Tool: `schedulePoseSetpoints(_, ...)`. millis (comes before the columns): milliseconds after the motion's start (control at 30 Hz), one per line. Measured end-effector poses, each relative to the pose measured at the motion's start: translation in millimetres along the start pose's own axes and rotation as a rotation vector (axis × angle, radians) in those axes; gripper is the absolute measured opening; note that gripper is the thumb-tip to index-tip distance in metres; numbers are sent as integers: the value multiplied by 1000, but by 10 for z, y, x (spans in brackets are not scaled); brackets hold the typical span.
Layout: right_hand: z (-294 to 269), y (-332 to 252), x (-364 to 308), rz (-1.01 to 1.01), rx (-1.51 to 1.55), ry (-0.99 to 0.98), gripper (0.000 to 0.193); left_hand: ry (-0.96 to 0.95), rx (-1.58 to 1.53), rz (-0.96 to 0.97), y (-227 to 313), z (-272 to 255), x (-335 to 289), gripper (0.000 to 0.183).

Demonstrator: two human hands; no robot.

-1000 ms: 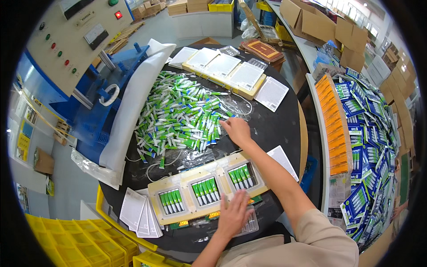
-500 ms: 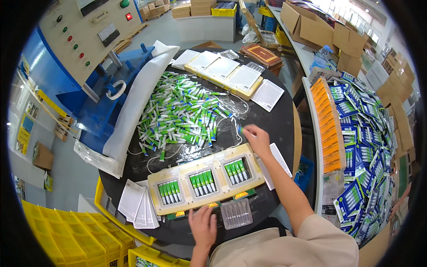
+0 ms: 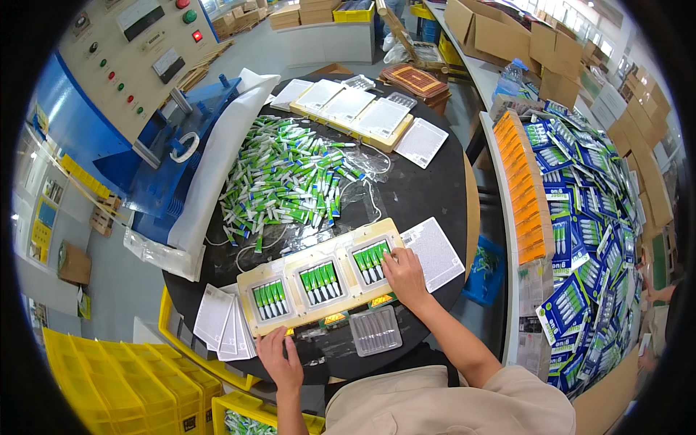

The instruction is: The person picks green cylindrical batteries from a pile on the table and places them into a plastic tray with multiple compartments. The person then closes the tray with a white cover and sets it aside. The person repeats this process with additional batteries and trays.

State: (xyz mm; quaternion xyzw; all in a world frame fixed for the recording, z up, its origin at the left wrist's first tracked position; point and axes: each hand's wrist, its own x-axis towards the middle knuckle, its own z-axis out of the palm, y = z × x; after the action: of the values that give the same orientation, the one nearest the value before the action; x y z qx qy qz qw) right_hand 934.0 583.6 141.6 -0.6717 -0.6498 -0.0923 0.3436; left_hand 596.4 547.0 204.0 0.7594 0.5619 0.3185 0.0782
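Note:
A cream fixture tray (image 3: 328, 256) with three windows lies near the front of the round black table, slightly tilted. Each window holds a clear blister with several green-and-white glue tubes (image 3: 319, 283) side by side. At the right window, my right hand (image 3: 406, 277) has its fingers closed on a tube at the end of the row, which they partly cover. My left hand (image 3: 279, 359) rests by the tray's front left edge, fingers apart, holding nothing. An empty clear blister (image 3: 376, 330) lies in front of the tray. White cards (image 3: 217, 319) are fanned at its left.
Loose glue tubes (image 3: 283, 177) form a large pile behind the tray. A second fixture (image 3: 348, 112) with white cards stands farther back. The blue press (image 3: 174, 145) is at left, with yellow crates (image 3: 130, 377) below. Finished blister packs (image 3: 573, 239) heap beside an orange strip (image 3: 522, 188) at right.
My right hand has come from beyond the tray's far right corner, carrying a tube, down to the right window. My left hand has shifted left along the front edge. The view has moved slightly.

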Motion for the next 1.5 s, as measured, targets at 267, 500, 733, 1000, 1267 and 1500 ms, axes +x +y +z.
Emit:
schedulePoseSetpoints(267, -867, 643, -85, -57, -481, -511, 75, -10, 221, -173, -1620, -896, 541, 52)
schedulePoseSetpoints(500, -964, 921, -461, -144, -410, -754, 72, -764, 723, 97, -2520, -1207, 732, 76)
schedulePoseSetpoints(733, -1301, -62, 80, 73, -44, -132, 43, -769, 769, 428, -2775, -1192, 749, 57)
schedulePoseSetpoints(1000, -380, -1446, -30, -338, -125, -268, 42, -257, 437, 478, -1728, -1372, 583, 49)
schedulePoseSetpoints(1267, -20, -1274, -391, -369, -137, -425, 44, -272, 454, 465, -659, -222, 183, 48)
schedulePoseSetpoints(1500, -175, -1291, -179, -369, -77, -572, 49, -411, 297, 529, -1018, 15, 118, 53)
